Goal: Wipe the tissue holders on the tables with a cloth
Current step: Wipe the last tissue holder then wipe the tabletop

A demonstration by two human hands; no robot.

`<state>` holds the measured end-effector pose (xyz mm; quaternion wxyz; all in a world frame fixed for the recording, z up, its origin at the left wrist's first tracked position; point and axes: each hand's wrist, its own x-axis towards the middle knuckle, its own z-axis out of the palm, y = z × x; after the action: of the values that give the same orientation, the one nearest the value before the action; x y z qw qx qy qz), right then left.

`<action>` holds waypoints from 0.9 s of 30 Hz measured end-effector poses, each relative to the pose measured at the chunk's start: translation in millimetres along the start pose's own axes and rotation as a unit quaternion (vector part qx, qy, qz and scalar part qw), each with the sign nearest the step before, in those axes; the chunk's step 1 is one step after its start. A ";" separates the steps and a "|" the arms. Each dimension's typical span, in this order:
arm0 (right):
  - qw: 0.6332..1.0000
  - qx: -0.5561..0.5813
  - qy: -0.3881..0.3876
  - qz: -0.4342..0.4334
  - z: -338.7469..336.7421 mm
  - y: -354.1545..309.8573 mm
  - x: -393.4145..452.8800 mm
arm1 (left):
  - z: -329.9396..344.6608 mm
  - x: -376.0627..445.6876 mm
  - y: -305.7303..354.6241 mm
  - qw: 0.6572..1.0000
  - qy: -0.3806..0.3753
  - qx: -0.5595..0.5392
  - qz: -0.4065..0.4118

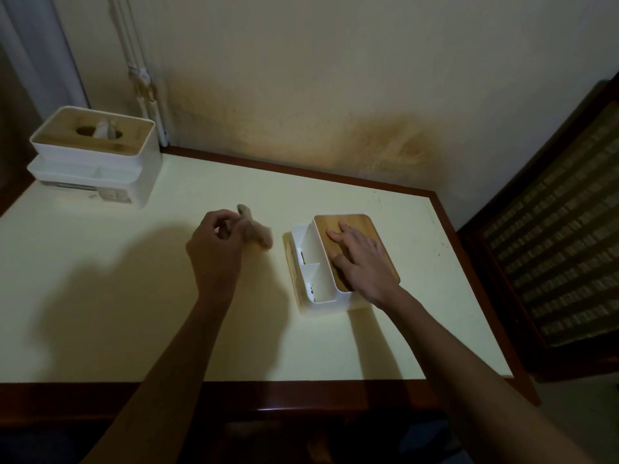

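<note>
Two tissue holders stand on the desk [100,296]. The far tissue holder [97,155], white with a wooden top and a tissue poking from its slot, sits at the far left corner by the wall. Toward the middle, the left hand [217,242] hovers above the desk with fingers curled around a blurred brownish cloth [258,231]. Near the right edge, the near tissue holder [321,279] has the right hand [361,259] lying flat, fingers straight, on its wooden lid [355,226].
</note>
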<state>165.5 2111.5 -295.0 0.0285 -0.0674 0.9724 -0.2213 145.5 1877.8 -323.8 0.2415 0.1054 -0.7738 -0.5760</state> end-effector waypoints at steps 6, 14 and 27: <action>1.000 -0.003 -0.005 -0.002 -2.8 -5.5 -4.5 | -6.2 -7.0 -33.4 0.979 -0.142 0.119 0.086; 0.998 -0.038 -0.045 -0.035 -10.7 -8.9 -1.3 | -8.6 -10.3 -55.5 0.921 -0.228 0.301 0.099; 0.971 -0.155 -0.149 -0.104 -23.7 -19.0 5.1 | -22.8 -8.7 -31.9 0.894 -0.173 0.410 0.060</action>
<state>160.7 2103.8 -265.5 0.1392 -0.2037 0.9674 -0.0567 160.7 1852.5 -351.0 0.0731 0.0471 -0.9756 -0.2016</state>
